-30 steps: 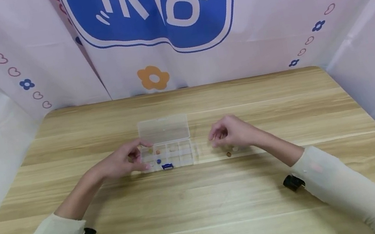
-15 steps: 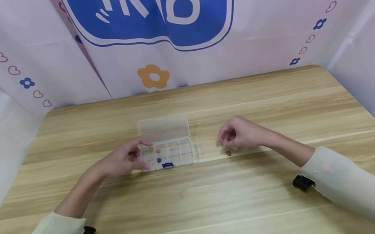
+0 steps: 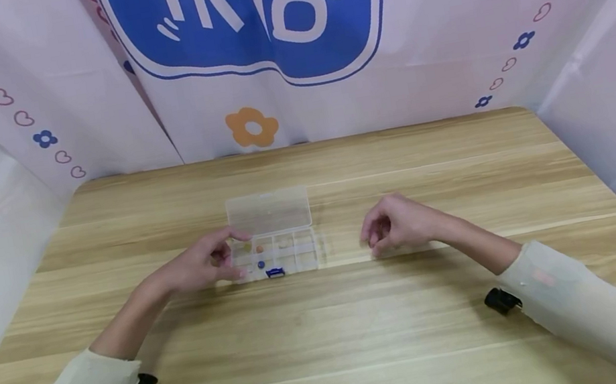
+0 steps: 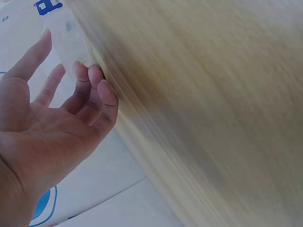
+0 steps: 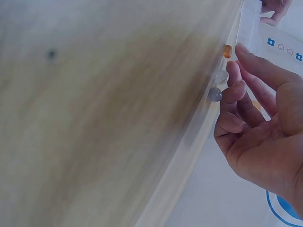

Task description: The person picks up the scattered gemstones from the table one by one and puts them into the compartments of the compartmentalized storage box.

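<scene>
A clear plastic compartment box (image 3: 306, 259) lies on the table with its lid (image 3: 268, 212) folded back. My left hand (image 3: 198, 263) grips its left end, thumb at the near side and index finger at the far side. Inside are a yellow bead (image 3: 247, 246), an orange bead (image 3: 259, 249) and a blue bead (image 3: 261, 264). Right of the box, my right hand (image 3: 399, 224) is low over the table, fingers bent, thumb and index finger apart. In the right wrist view, an amber bead (image 5: 227, 51) is right at those fingertips. A clear bead (image 5: 222, 77) and a greyish bead (image 5: 215, 94) sit beside the other fingers.
A blue latch (image 3: 275, 272) is at the box's front edge. The wooden table (image 3: 332, 337) extends on all sides, up to a printed white cloth (image 3: 366, 101) hanging behind it. Black straps (image 3: 502, 300) show at both sleeves.
My right hand has moved right and slightly toward me, over the loose beads, which it now hides in the head view. The left hand stays at the box.
</scene>
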`<action>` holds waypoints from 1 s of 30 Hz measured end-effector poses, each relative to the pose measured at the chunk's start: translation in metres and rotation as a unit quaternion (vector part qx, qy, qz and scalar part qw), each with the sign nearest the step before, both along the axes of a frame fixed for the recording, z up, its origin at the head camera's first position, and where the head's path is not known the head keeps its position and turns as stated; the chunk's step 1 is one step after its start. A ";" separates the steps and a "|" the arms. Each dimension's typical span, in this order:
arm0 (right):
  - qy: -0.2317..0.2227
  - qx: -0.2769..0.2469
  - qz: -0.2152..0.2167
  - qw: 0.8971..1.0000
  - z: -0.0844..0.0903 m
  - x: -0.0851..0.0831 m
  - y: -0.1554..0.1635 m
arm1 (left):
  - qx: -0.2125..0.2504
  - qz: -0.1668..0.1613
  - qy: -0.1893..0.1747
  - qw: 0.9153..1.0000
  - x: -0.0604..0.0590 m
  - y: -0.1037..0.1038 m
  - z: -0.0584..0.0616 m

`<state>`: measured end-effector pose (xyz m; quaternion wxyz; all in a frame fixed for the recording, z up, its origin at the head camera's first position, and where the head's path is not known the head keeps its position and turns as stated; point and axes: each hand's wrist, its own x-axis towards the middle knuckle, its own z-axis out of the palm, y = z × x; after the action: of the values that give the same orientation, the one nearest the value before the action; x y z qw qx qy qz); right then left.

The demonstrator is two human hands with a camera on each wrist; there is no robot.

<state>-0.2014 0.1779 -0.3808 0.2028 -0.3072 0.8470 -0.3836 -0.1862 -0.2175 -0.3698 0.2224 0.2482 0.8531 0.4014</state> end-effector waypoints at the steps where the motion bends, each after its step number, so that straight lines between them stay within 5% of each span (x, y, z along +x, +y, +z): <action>1: -0.001 0.001 0.000 1.000 0.000 0.000 0.000 | 0.000 0.000 -0.001 1.000 0.000 0.000 0.000; 30: 0.005 0.014 0.026 1.000 -0.001 -0.002 -0.002 | 0.001 0.001 0.003 1.000 -0.001 -0.002 -0.002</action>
<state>-0.2037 0.1759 -0.3820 0.2131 -0.3280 0.8450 -0.3647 -0.1868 -0.2194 -0.3717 0.2191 0.2494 0.8534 0.4019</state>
